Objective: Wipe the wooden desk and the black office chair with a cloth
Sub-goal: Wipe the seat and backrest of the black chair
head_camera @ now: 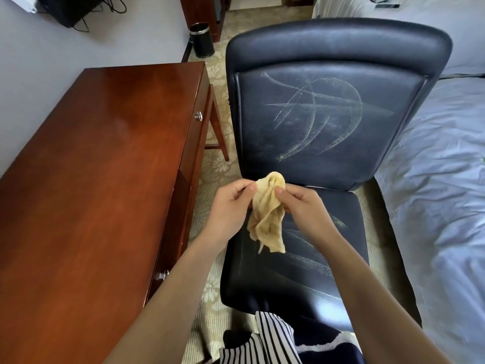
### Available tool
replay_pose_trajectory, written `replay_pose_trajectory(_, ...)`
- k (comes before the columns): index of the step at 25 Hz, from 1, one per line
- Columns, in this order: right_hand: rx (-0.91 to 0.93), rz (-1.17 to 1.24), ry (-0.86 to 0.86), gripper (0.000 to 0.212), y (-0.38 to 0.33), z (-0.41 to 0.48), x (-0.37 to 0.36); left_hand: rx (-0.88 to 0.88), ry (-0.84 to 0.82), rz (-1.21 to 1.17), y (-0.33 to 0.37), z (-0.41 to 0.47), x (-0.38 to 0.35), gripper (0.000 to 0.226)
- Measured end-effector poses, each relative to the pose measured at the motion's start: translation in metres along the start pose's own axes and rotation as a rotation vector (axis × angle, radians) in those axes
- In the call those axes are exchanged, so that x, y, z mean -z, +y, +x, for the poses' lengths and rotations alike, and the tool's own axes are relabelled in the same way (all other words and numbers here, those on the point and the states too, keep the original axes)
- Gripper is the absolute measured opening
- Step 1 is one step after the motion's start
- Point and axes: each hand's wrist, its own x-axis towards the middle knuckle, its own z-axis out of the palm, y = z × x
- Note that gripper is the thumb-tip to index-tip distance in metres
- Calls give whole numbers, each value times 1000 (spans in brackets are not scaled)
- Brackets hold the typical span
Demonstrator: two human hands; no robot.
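A crumpled yellow cloth hangs above the front of the black office chair's seat. My left hand pinches its upper left edge and my right hand pinches its upper right edge. The black office chair's backrest carries pale chalky streaks, and the seat shows similar streaks. The reddish wooden desk stands to the left of the chair, its top glossy with a faint dull smear.
A bed with pale blue bedding lies close on the right of the chair. A black waste bin stands on the patterned carpet beyond the desk. Cables and a dark device sit at the wall, top left.
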Motion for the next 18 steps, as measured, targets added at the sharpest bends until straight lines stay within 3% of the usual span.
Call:
replay_pose_trajectory(4,-75,196,45,30,0,4,11,16,63,-4,0,5,2,26)
replay_pose_trajectory(8,-101,183,7,27,2,3,24,-43,79,58,6,10,9,25)
replay_pose_trajectory(12,-266,548,-92,24,5,-1,27,-126,126,207,6,16,20,18)
replay_pose_trajectory(15,-443,854,-108,34,9,-5,23,-164,139,333,0,9,16,28)
replay_pose_trajectory(18,-459,985,-83,44,10,-7,20,-105,148,233,-10,-8,2,28)
